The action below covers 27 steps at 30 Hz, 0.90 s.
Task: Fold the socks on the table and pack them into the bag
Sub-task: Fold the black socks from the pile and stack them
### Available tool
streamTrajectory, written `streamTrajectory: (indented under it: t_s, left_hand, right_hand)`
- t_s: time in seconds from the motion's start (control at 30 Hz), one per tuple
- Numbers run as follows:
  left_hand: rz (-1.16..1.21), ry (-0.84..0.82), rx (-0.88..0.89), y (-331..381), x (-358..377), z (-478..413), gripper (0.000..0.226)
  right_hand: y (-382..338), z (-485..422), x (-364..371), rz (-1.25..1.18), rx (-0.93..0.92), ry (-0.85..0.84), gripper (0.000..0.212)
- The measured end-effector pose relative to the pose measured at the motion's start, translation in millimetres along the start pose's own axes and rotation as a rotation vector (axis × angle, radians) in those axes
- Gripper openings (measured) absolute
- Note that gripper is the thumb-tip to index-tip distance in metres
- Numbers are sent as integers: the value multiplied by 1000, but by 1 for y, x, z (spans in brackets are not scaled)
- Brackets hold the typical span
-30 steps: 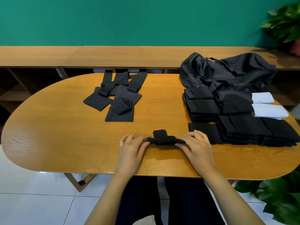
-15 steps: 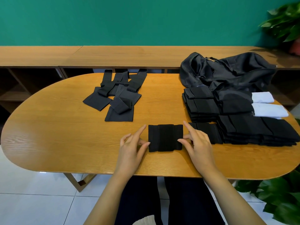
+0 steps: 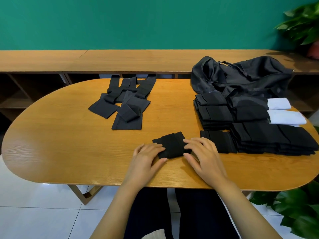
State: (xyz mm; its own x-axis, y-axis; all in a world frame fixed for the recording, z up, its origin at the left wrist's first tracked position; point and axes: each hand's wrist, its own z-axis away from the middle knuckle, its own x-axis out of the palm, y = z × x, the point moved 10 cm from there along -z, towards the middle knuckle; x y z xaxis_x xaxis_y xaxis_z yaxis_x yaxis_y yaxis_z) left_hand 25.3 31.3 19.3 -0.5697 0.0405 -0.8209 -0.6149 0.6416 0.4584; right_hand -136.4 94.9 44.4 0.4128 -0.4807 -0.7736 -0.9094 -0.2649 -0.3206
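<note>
Sock [image 3: 171, 144], black and folded into a small rectangle, is held slightly askew on the table [image 3: 69, 152] near its front edge. Its left edge is pinched between fingers and thumb of the left hand [image 3: 146, 159]; its right edge appears to be clamped likewise by the curled right hand [image 3: 203, 154]. Folded socks [image 3: 259, 135] are stacked just beside it, the bag [image 3: 241, 75] lies behind them, and loose socks [image 3: 124, 104] are spread farther back

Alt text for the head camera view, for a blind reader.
A left hand and right hand hold a folded black sock by its ends on an oval wooden table. Unfolded dark socks lie farther back; stacks of folded socks sit to the right, in front of a black bag.
</note>
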Motion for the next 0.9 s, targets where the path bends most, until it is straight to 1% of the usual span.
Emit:
streamTrajectory:
  t_s: [0.07,0.13,0.27,0.4,0.5,0.6,0.7,0.8,0.9]
  left_hand:
    - [-17,49,-36,-3,-4,0,44]
    - [-14,78,-63,-7,-7,0,45]
    - [-10,86,-65,-8,-7,1,44]
    - [16,69,-50,-4,-8,1,51]
    - [62,81,-63,-3,-11,2,55]
    - [94,89,-139,-11,-12,2,58]
    - [120,83,-182,-15,-12,2,59]
    - [118,90,-179,-15,-12,2,58]
    - [116,89,-181,-16,-11,3,62]
  right_hand:
    - [-10,1,4,2,-96,-43,29]
    - [-14,2,13,26,-151,-120,32]
    - [-18,3,32,150,-205,-293,38]
    - [-18,3,40,283,-211,-363,53]
    - [-16,0,33,328,-166,-297,59]
    - [-11,-1,8,337,-79,-110,56]
    - [0,5,-19,361,55,69,54]
    - [16,17,-37,407,161,148,56]
    - [30,29,-50,441,228,185,58]
